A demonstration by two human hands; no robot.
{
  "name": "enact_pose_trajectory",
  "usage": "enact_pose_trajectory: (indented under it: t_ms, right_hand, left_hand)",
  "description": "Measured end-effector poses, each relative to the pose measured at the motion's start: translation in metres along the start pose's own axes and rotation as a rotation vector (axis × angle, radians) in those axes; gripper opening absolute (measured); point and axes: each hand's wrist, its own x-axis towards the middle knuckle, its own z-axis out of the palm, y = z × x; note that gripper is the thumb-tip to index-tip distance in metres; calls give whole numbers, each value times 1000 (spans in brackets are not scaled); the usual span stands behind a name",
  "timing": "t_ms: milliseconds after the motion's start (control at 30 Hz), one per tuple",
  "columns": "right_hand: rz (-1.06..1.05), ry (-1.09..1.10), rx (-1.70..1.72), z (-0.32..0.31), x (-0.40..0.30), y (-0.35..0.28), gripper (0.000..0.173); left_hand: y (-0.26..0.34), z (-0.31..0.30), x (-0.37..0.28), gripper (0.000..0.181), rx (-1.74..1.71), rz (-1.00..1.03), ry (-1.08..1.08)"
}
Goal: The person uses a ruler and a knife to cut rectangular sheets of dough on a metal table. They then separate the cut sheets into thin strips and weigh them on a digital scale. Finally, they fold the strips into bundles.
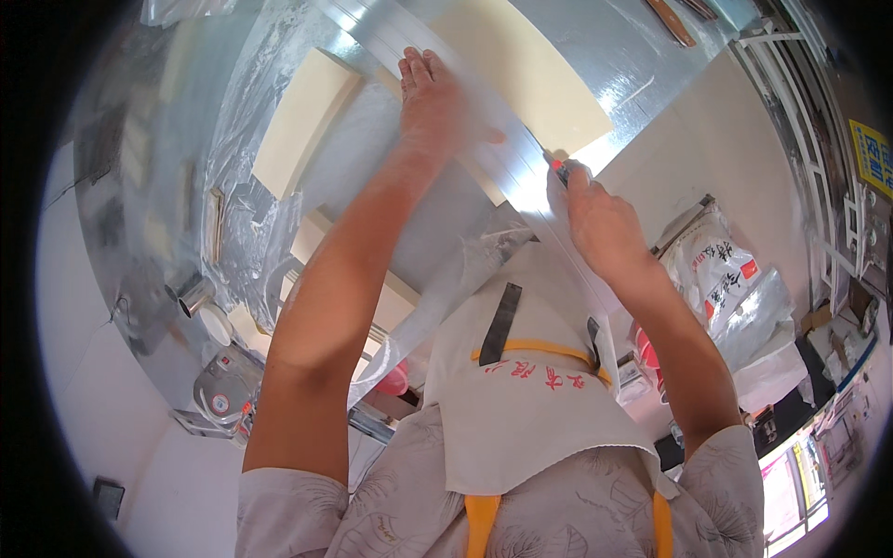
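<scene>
A long metal straightedge [516,139] lies diagonally over a pale sheet of dough [530,63] on the metal worktop. My left hand [432,97] rests flat on the straightedge with its fingers spread. In my right hand [600,209] is a small cutter with a red part [559,167], its tip at the straightedge's edge near the corner of the sheet. Most of the cutter's handle is hidden by my fingers. A narrow strip of the pale sheet shows along the straightedge's left side. Left of my left hand sits a thick pale block of stacked sheets [300,125].
Clear plastic film [237,139] covers the worktop's left part. A metal cup [195,298] and a kitchen scale [227,387] stand at the lower left. Wooden-handled tools [671,24] lie at the top right. Printed sacks [718,265] and a white metal rack [809,139] are at the right.
</scene>
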Motion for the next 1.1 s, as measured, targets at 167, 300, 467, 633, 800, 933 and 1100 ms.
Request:
enact_pose_trajectory:
  t_ms: [167,300,467,633,800,933,1100]
  right_hand:
    - [3,-5,-52,4,-38,11,16]
    - [4,-54,-45,1,-61,20,13]
    - [116,-65,134,-35,-80,24,16]
    - [96,117,312,-55,-2,-12,22]
    - [11,211,325,-56,112,-51,26]
    - [-42,217,240,-64,170,-72,31]
    - [104,314,312,-74,184,-52,40]
  left_hand:
    - [-2,4,2,158,37,11,18]
    - [-4,8,4,159,-21,6,36]
    - [-11,15,7,159,-69,40,61]
    - [-9,10,2,156,-47,23,20]
    - [-11,5,6,164,-91,6,-49]
    - [-10,9,8,160,-168,34,-6]
    - [-10,8,3,155,-172,21,38]
